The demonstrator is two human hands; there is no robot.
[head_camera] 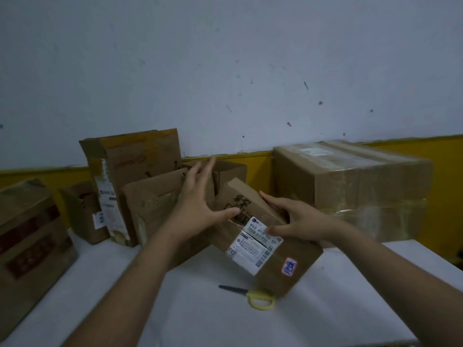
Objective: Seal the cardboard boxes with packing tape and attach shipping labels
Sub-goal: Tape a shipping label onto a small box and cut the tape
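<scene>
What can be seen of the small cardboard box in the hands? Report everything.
The small cardboard box is brown, tilted, its near corner low over the yellow-handled scissors. A white shipping label with barcodes covers its upper face, clear tape glints across it, and a small blue-and-red sticker sits near the lower end. The right hand grips its far edge; the left hand's thumb touches it.

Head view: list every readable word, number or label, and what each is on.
"863 H10 00 59": white label on the held box.
"Y 11", partly hidden: printed on that box.
Blue-and-red sticker: blurred.
Red print on the tall box and left box: unreadable.
Big box's label: too small.
</scene>
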